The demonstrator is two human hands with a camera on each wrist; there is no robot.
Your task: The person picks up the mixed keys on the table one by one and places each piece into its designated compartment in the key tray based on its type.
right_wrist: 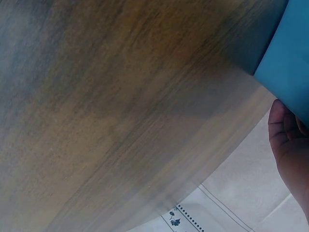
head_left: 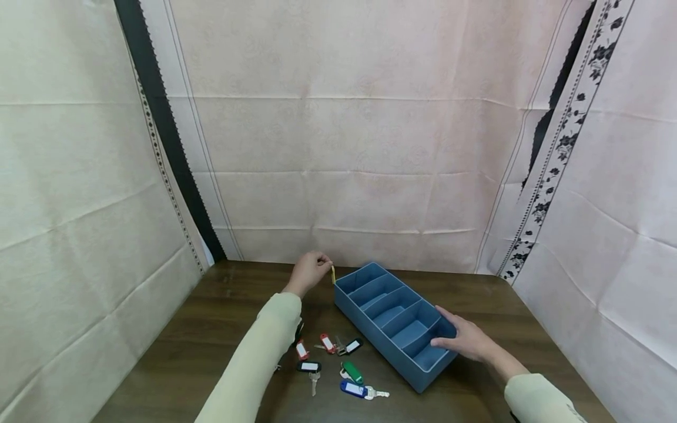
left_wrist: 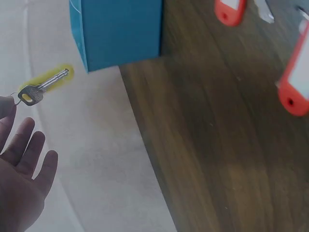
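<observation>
Sleeves (head_left: 252, 358) flank a tray (head_left: 375, 336); cloth (head_left: 349, 141) edges the table (head_left: 180, 346).

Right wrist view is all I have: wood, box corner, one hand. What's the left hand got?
Observer: The left hand pinches the ring of a silver key with a yellow tag.
Operator: Inside of the box?
Observer: Head view shows the blue box split into five compartments in a row.
Operator: Other tags? Colours?
Observer: Yes, lying on the table: red tags, black tags, a green tag and a blue tag.
</observation>
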